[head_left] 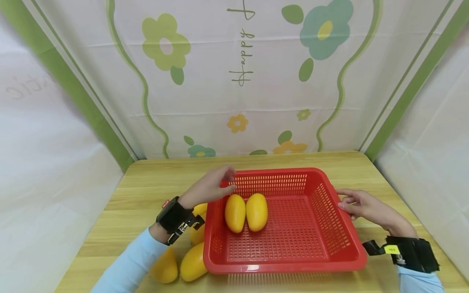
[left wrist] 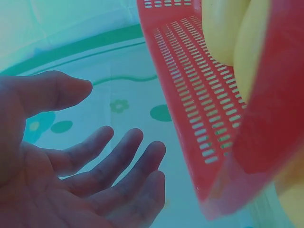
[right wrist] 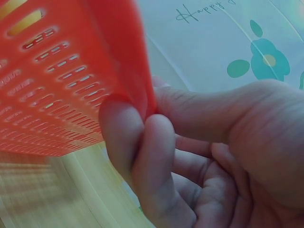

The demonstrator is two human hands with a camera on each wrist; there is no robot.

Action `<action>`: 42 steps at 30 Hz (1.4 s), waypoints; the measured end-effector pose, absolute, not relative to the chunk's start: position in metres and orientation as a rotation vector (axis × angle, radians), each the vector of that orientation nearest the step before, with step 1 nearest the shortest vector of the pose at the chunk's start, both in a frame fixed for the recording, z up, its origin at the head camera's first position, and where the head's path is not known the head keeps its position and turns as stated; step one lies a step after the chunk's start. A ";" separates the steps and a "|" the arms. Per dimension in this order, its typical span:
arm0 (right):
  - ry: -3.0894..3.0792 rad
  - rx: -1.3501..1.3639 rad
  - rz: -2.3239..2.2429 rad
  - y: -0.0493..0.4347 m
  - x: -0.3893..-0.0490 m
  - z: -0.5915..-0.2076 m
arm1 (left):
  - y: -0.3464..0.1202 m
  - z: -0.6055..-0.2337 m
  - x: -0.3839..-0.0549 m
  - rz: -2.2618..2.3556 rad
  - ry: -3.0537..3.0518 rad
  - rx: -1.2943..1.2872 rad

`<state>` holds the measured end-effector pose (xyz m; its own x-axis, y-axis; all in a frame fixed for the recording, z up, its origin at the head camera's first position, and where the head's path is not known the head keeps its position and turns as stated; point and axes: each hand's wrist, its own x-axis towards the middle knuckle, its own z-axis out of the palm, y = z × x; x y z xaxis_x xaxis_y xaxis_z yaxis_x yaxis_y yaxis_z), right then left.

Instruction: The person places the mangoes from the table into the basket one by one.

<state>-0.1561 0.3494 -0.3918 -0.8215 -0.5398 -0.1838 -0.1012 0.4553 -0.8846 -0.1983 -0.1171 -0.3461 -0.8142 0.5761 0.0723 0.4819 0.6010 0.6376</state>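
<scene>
A red plastic basket [head_left: 286, 266] with slotted walls is in the middle of the head view, and two yellow mangoes [head_left: 235, 213] lie side by side at its left end. My right hand [head_left: 366, 207] pinches the basket's right rim; in the right wrist view, the thumb and curled fingers [right wrist: 159, 147] are on either side of that rim. By the far left corner, my left hand [head_left: 210, 187] holds nothing. Its fingers [left wrist: 128, 166] are spread and loosely bent in the left wrist view, with a gap between them and the basket wall [left wrist: 190, 109].
Several more mangoes [head_left: 194, 262] lie on the wooden table [head_left: 121, 221] left of the basket, partly hidden by its rim and my left arm. A white cloth with printed flowers [head_left: 238, 93] hangs behind the table, and plain white cloth [head_left: 44, 175] encloses the sides.
</scene>
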 end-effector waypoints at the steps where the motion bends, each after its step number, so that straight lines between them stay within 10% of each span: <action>1: 2.266 -0.540 -1.335 0.349 -0.156 -0.391 | -0.119 -0.346 -0.197 1.007 2.690 0.883; 42: 2.225 -0.551 -1.364 0.350 -0.155 -0.390 | -0.194 -0.414 -0.218 0.862 2.629 0.451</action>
